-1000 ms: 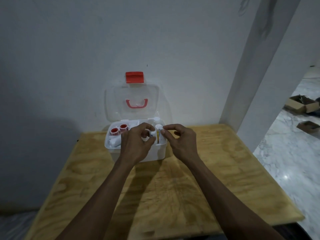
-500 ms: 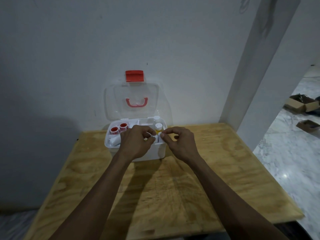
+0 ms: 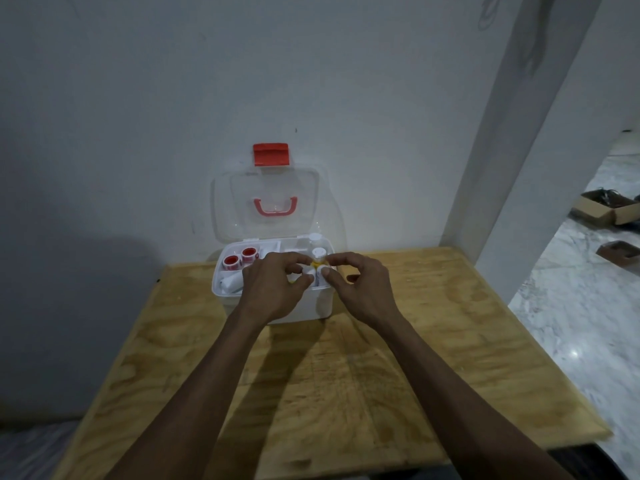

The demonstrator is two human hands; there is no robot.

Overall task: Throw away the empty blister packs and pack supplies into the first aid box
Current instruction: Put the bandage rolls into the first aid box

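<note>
A single wide-angle view looks from the person's head forward and down across the wooden counter (image 3: 433,358) toward the white wall (image 3: 173,116) behind it. Both forearms run up from the bottom edge, close under the lens, and the open first aid box (image 3: 311,310) sits mid-frame at arm's reach.

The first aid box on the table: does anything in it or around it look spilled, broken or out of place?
Nothing stands out. The first aid box stands level on the table, lid open against the wall, and no spill shows. Both hands, left hand and right hand, pinch small white items over its right side.
</note>
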